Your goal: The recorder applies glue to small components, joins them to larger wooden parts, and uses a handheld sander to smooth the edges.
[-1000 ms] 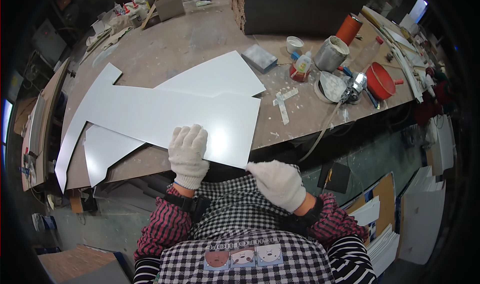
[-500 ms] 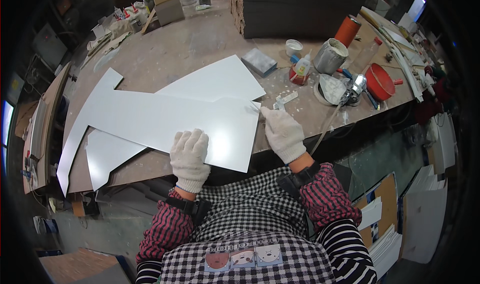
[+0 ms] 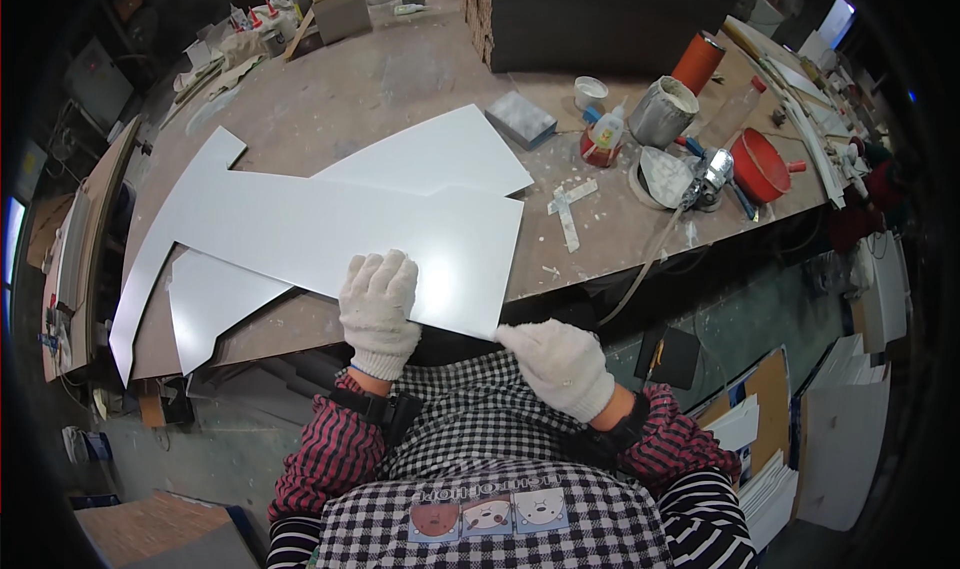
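Observation:
A smooth white panel with a flared, hooked left end lies over a second white panel on the workbench. My left hand, in a white knit glove, is closed at the upper panel's near edge, its fingers together on the top face; the thumb is hidden. At that panel's near right corner is my right hand, gloved too, its fingertips pinched. Whatever lies between those fingertips is too small to make out.
Right of the panels lie crossed pale strips, a grey sanding block, a red glue bottle, a grey can, a metal air tool with its hose, and a red bowl. A dark block stands behind.
My right hand has moved down the panel's right edge from its far corner to the near one. A thin tool tip seen there before is hidden now. My left hand stays put.

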